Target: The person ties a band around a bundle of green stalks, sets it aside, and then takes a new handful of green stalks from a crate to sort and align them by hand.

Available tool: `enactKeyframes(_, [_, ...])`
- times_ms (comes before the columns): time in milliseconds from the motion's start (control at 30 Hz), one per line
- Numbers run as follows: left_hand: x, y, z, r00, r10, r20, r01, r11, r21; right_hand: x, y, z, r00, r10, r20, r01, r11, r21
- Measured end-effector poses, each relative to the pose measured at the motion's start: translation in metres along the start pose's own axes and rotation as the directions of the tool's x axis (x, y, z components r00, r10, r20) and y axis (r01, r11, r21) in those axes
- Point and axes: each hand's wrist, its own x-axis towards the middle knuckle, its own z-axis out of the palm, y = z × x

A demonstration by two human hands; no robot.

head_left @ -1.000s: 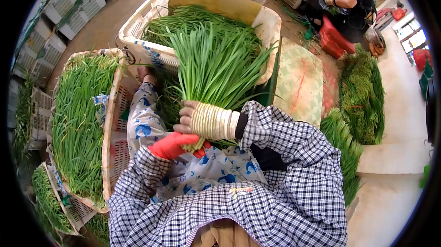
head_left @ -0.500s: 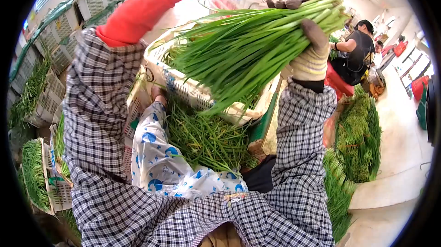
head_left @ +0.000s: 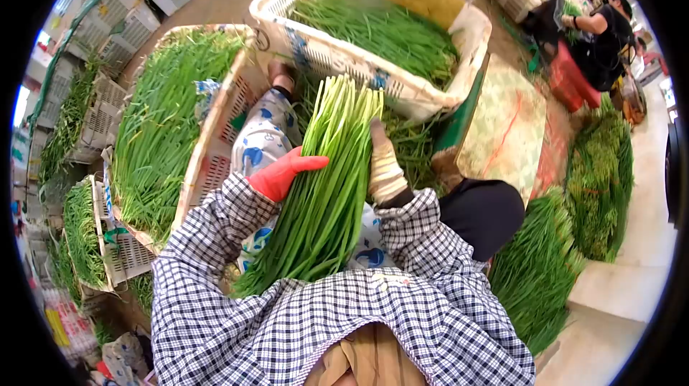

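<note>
A thick bunch of garlic chives (head_left: 331,170) lies over my lap, its pale stem ends pointing away from me and its green leaves toward my body. My left hand (head_left: 282,174), in a red rubber glove, grips the left side with the thumb across the top; its other fingers are hidden. On the right side, my right hand (head_left: 385,165) holds the same bunch, wearing a striped knit glove with dark fingertips. Its fingers are mostly hidden behind the stems.
Ahead stands a white crate (head_left: 287,45) of chives with a brown cloth. Another crate (head_left: 188,185), full of chives, is at my left. Chive heaps (head_left: 540,271) lie at the right. A person in black (head_left: 606,45) sits at the back right. Stacked crates (head_left: 133,30) line the left.
The bunch has come down from raised in front of me to my lap, and its stems now point away. My left hand has dropped from the upper left onto the bunch. My view has tilted.
</note>
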Motion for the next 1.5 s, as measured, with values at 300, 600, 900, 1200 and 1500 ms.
enactKeyframes(300, [0.086,-0.013,-0.036,0.972,-0.237,0.008,0.237,0.968,-0.081,0.037,0.016,-0.064,0.688,-0.205,-0.696,-0.306,0.788,-0.534])
enactKeyframes(600, [0.111,-0.035,-0.047,0.983,-0.179,0.03,0.182,0.974,-0.132,0.074,0.001,-0.063,0.831,-0.303,-0.467,0.25,0.953,-0.173])
enactKeyframes(900, [0.049,-0.014,-0.01,0.998,0.023,-0.057,-0.032,0.987,-0.157,0.07,0.004,-0.016,0.764,-0.629,-0.143,0.294,0.537,-0.791])
enactKeyframes(1200, [0.041,0.029,0.089,0.909,0.406,0.092,-0.233,0.311,0.921,-0.009,-0.022,0.031,0.837,-0.545,0.051,0.487,0.697,-0.526])
enactKeyframes(1500, [0.053,0.161,0.257,0.53,0.478,0.7,-0.628,-0.334,0.703,-0.063,-0.214,0.122,0.642,-0.678,0.358,0.527,0.051,-0.848])
